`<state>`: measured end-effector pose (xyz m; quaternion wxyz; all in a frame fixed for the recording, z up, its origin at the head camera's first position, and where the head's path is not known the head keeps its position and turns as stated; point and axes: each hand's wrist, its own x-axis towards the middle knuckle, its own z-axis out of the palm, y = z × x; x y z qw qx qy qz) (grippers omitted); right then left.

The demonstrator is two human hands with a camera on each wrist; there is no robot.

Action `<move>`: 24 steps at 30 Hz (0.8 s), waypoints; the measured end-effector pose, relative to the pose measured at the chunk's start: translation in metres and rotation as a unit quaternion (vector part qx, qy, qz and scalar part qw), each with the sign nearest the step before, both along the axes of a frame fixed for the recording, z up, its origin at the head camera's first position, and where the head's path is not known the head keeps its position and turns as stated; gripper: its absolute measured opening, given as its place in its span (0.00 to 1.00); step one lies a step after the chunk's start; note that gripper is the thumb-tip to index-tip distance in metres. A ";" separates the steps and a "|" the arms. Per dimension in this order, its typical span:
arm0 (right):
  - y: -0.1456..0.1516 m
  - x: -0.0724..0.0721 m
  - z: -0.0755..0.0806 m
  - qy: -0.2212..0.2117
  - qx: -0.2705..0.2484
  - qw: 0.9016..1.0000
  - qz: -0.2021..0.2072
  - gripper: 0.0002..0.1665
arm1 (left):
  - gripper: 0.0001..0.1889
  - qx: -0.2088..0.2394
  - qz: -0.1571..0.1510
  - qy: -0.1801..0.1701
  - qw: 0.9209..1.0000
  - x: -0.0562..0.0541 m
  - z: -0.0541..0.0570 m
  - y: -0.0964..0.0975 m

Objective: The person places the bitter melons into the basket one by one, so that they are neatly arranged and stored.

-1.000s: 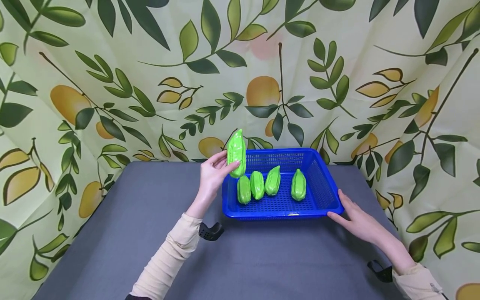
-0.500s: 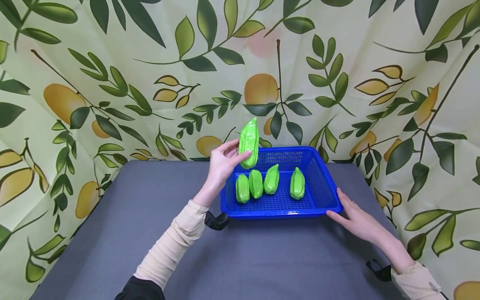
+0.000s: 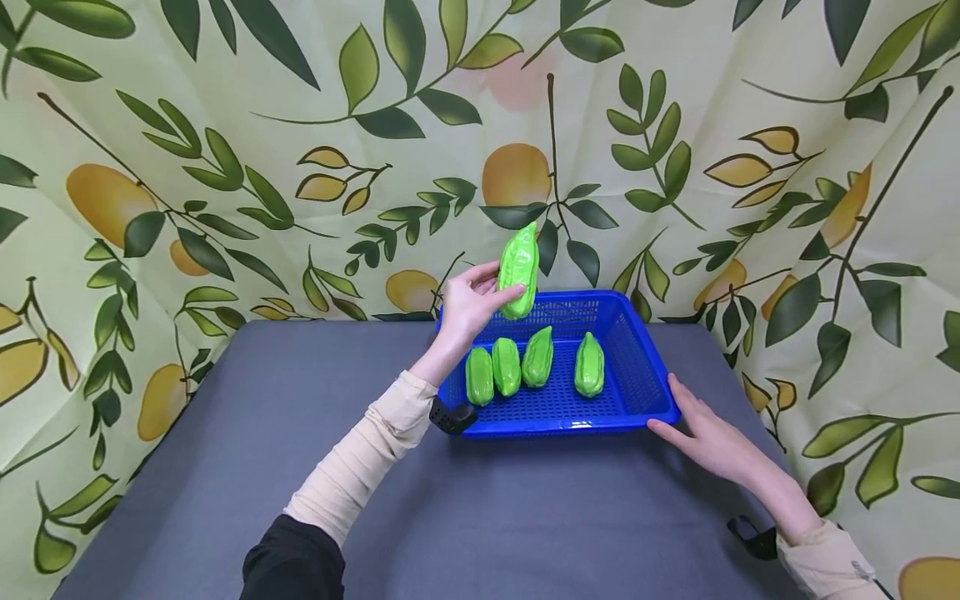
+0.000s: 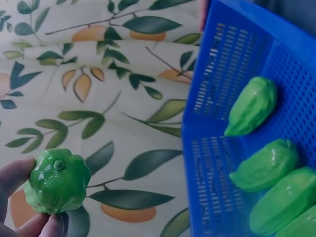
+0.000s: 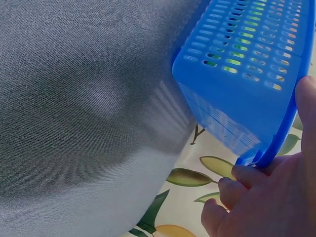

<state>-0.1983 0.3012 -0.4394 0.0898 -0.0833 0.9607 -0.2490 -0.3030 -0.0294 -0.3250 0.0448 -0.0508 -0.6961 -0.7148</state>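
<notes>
Pinched between thumb and fingers, a glossy green bitter melon (image 3: 519, 273) stands nearly upright in my left hand (image 3: 465, 310), raised over the back left of a blue plastic basket (image 3: 555, 427). The left wrist view shows this bitter melon (image 4: 58, 180) end-on, with a small stub at its centre. Inside the basket, a bitter melon (image 3: 589, 367) lies apart from three others (image 3: 506, 367) grouped at the left. My right hand (image 3: 708, 437) holds the basket's front right corner. In the right wrist view, its thumb (image 5: 307, 96) is on the rim and its fingers bend beneath the corner.
The basket stands on a grey-covered table (image 3: 555, 517) near its back edge. A cloth (image 3: 375, 183) printed with leaves and fruit hangs behind and at both sides. Black straps (image 3: 453, 417) are at both wrists.
My left hand has carried its bitter melon to the right and higher in the head view. My right hand keeps to the basket corner, and the other bitter melons lie as before.
</notes>
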 end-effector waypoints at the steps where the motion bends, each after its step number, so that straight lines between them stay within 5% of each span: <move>1: 0.000 0.000 0.000 0.001 0.001 1.000 0.000 0.58 | 0.28 -0.007 0.002 -0.003 1.000 -0.003 0.000 0.001; 9: -0.001 0.000 0.001 0.003 0.005 1.000 0.001 0.58 | 0.28 -0.069 0.021 -0.022 0.997 -0.033 -0.001 0.015; 24: -0.001 0.001 0.001 0.010 0.000 1.000 0.000 0.57 | 0.26 -0.134 0.023 -0.013 0.991 -0.061 -0.008 0.033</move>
